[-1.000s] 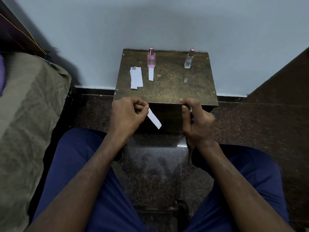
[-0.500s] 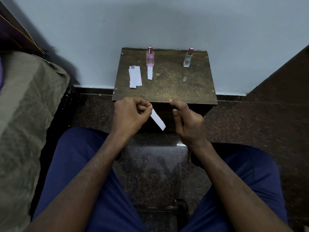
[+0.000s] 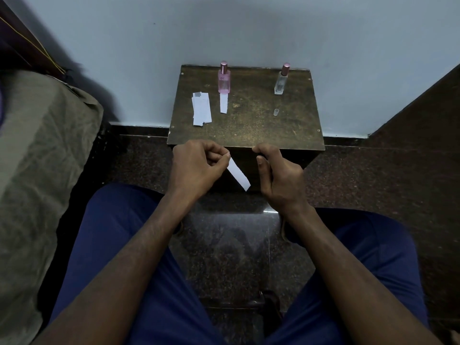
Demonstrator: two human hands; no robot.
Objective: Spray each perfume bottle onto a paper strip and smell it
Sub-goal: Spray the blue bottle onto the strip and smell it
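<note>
A: Head view — where do things stand with the strips?

B: The left hand (image 3: 196, 168) pinches one paper strip (image 3: 239, 176) between thumb and fingertips (image 3: 225, 156); the strip slants down and away from them toward the right hand (image 3: 278, 178). Its free end hangs just beside that hand's palm, and I cannot tell whether it touches.

A: And the right hand — is it holding a bottle?

B: Its fingers are curled with the thumb upright, as if round something small, but nothing shows between them, so I cannot tell whether it holds anything.

A: What looks done?

B: Well beyond the fingers, the pink bottle (image 3: 224, 78) stands capped on the wooden stand (image 3: 249, 130) with a single used strip (image 3: 223, 102) lying right in front of it. I judge that scent finished.

A: The rest?

B: The clear bottle (image 3: 281, 80) stands far beyond the right fingers, with no strip before it. A small clear cap (image 3: 276, 112) lies loose between it and the hands. Spare strips (image 3: 201, 109) sit stacked beyond the left fingers. So at least one spray and sniff seems left — perhaps more.
</note>
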